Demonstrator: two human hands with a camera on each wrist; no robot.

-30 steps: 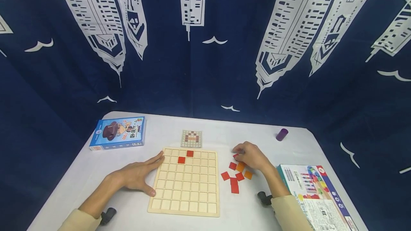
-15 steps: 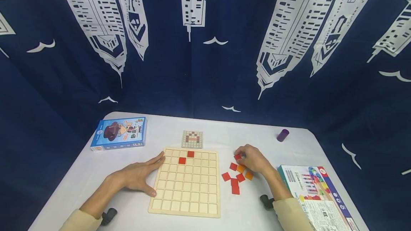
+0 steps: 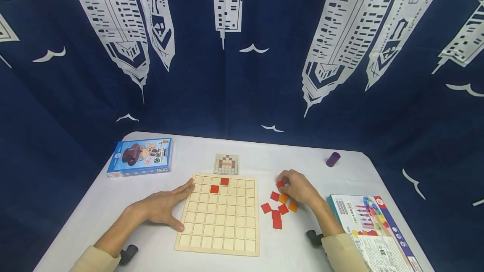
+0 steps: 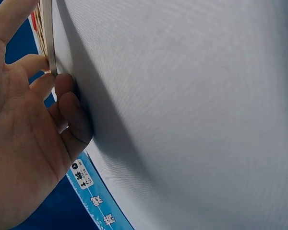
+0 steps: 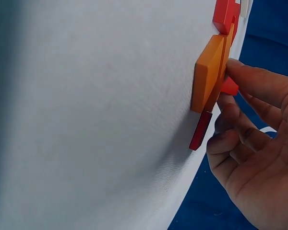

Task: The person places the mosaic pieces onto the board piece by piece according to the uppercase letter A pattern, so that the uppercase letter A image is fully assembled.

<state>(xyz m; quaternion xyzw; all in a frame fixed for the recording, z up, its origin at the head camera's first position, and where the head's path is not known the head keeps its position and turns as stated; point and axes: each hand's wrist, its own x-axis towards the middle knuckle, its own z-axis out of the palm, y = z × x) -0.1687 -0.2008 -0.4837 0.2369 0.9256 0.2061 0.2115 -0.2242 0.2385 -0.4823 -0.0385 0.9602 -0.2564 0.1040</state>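
Note:
My left hand (image 3: pixel 160 207) rests along the left side of a wooden grid board (image 3: pixel 217 244), its thumb and fingers spread and touching the edge. In the left wrist view the fingertips meet the side of the board (image 4: pixel 49 43). Two red squares (image 3: pixel 214 189) sit in cells in the top rows. To the right of the board, my right hand (image 3: pixel 298 188) pinches a red square tile (image 3: pixel 280 184) between thumb and fingers. Below that hand lie two orange tiles (image 3: pixel 293 207) and several red tiles (image 3: pixel 266 207). The right wrist view shows an orange tile (image 5: pixel 209 72) near the thumb.
Behind the board lies a small card with a grid pattern (image 3: pixel 226 164). A blue game box (image 3: pixel 140 157) stands at the back left. At the back right is a purple cylinder (image 3: pixel 333 159), with a larger printed box (image 3: pixel 372 230) beside the right forearm.
The right hand has shifted slightly, and the red tile in its fingers now shows more. The left hand has kept its place on the board, and the tiles in the cells are the same.

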